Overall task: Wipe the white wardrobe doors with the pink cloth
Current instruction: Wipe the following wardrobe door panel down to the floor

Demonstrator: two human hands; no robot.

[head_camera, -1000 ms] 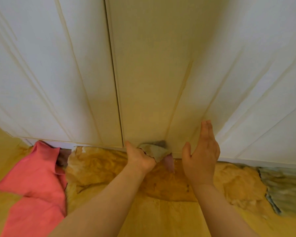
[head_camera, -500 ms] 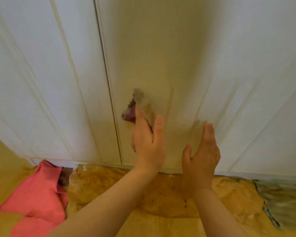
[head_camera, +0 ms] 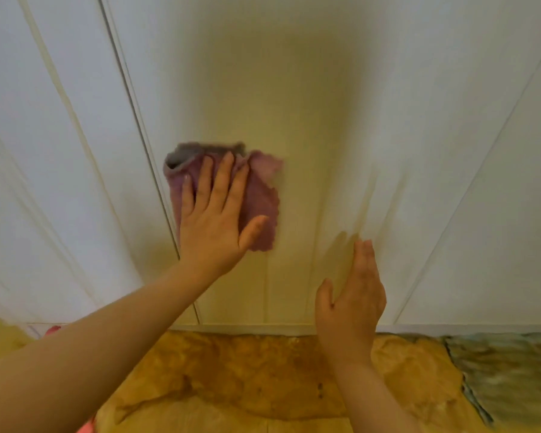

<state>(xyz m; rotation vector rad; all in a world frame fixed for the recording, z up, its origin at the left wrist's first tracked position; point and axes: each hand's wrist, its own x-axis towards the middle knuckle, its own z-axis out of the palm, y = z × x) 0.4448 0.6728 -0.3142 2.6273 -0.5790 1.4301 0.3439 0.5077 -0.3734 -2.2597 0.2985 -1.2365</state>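
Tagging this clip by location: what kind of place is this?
Likely a bedroom at home: tall white wardrobe doors fill the view, a yellow-brown rug or blanket lies below them, and the left hand presses a pink cloth on one.

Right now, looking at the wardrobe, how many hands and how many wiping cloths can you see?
Hands: 2, the left hand and the right hand
Pink cloth: 1, pressed flat to the wardrobe door under the left hand
Total: 3

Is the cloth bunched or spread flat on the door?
Mostly spread: the pink cloth lies flat on the wardrobe door under the left hand, fingers straight; its top edge is folded over, showing grey.
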